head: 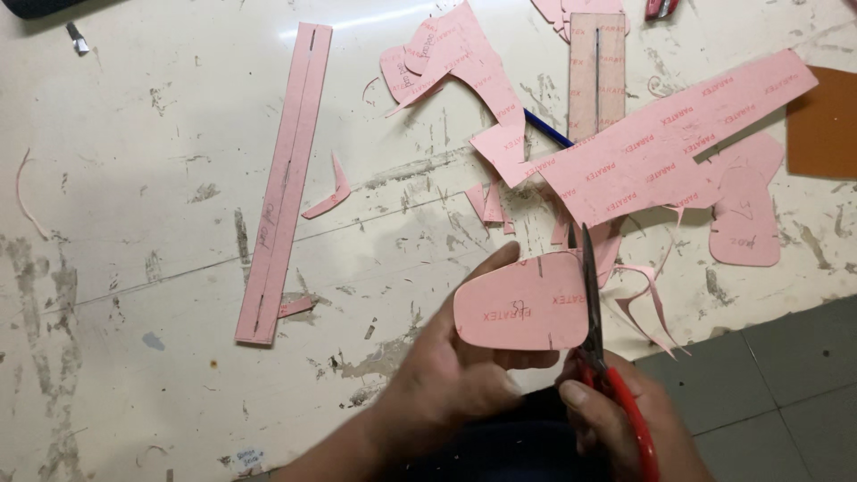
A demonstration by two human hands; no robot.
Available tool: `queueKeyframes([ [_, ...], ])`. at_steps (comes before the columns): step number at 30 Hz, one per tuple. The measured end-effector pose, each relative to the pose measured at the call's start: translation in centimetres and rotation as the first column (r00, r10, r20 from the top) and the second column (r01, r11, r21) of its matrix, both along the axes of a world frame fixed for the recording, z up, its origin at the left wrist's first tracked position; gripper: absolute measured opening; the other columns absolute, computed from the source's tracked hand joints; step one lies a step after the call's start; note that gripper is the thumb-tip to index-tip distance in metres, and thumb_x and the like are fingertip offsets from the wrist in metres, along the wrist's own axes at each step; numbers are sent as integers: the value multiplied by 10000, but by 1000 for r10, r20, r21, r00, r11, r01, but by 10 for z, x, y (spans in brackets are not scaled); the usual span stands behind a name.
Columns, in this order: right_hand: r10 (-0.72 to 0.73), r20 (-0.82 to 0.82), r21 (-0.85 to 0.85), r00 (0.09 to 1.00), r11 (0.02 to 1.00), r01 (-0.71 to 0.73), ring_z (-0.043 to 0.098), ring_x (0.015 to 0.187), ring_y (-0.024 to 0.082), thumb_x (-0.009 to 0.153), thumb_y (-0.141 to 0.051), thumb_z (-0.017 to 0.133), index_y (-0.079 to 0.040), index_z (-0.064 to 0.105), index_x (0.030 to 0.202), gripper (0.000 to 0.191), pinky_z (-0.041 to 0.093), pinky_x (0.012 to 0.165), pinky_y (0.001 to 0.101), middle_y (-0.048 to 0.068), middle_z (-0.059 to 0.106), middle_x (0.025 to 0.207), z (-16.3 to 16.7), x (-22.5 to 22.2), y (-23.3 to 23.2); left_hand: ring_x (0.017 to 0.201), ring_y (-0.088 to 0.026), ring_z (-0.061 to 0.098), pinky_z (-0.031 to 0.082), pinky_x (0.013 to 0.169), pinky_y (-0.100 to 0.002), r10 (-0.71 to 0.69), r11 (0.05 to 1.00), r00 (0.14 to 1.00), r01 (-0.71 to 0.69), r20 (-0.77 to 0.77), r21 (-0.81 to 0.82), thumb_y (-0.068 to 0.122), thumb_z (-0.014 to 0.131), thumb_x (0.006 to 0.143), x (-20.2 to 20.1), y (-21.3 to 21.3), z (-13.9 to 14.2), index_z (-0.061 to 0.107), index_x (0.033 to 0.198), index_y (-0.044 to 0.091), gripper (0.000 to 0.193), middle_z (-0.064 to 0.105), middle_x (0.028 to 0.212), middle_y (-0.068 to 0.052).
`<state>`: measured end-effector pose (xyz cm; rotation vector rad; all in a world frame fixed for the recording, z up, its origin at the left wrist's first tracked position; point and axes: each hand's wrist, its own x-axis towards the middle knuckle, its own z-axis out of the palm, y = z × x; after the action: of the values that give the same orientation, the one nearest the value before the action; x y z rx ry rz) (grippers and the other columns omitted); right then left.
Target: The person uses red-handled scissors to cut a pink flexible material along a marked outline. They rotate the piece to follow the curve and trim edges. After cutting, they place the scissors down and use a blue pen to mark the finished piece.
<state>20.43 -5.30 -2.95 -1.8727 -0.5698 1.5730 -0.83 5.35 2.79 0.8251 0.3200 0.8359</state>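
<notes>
The big white table (pixel 134 178) in front of me is scratched and worn. On it lies a big pink sheet (pixel 661 147), up on the right, with bits already cut out of it. A long pink strip (pixel 286 178) lies on the left side, well apart from my hands. A shorter pink strip with a slit (pixel 596 76) sits at the top, and a blue pen (pixel 546 129) pokes out from under the pink pieces beside it. A brown piece (pixel 826 120) lies at the right edge.

My left hand (pixel 455 375) is clamped on a rounded pink piece (pixel 522 312), thumb under it and fingers behind it. I hold it up just over the table edge. My right hand (pixel 625 419) is closed around the red handles of the scissors (pixel 594 330). The blades point up and touch the right edge of the pink piece. Thin pink curls (pixel 647 308) lie just beside the blades.
</notes>
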Motion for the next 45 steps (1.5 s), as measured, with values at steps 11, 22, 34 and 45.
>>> queueKeyframes([
  [11, 179, -4, 119, 984, 977, -177, 665, 1132, 246, 815, -218, 685, -52, 577, 1419, 635, 528, 976, 408, 149, 657, 1196, 2, -19, 7, 965, -176, 711, 585, 842, -297, 325, 945, 872, -291, -367, 146, 84, 569, 1025, 14, -17, -11, 459, 1393, -42, 404, 723, 1067, -150],
  [22, 164, -71, 253, 984, 957, -141, 678, 1203, 258, 820, -147, 662, -20, 518, 1375, 587, 474, 1047, 420, 173, 667, 1256, 8, -27, 8, 903, -158, 725, 604, 776, -287, 412, 910, 811, -342, -415, 234, 68, 575, 1027, 19, -29, -10, 492, 1358, -46, 360, 735, 1041, -145],
  [34, 119, -83, 260, 989, 961, -93, 680, 1178, 236, 821, -102, 677, -2, 577, 1408, 605, 495, 1020, 401, 170, 669, 1236, -10, -26, 3, 895, -156, 718, 594, 779, -284, 372, 925, 830, -367, -416, 95, 80, 587, 1004, 19, -28, -12, 486, 1350, -37, 379, 734, 1011, -138],
  [45, 93, -73, 279, 993, 958, -69, 695, 1109, 226, 834, -73, 669, 19, 560, 1310, 497, 510, 968, 382, 188, 741, 1177, -3, -28, 1, 935, -164, 713, 592, 814, -294, 331, 932, 871, -362, -363, -20, 59, 578, 989, 17, -26, -12, 472, 1357, -32, 393, 723, 1047, -150],
])
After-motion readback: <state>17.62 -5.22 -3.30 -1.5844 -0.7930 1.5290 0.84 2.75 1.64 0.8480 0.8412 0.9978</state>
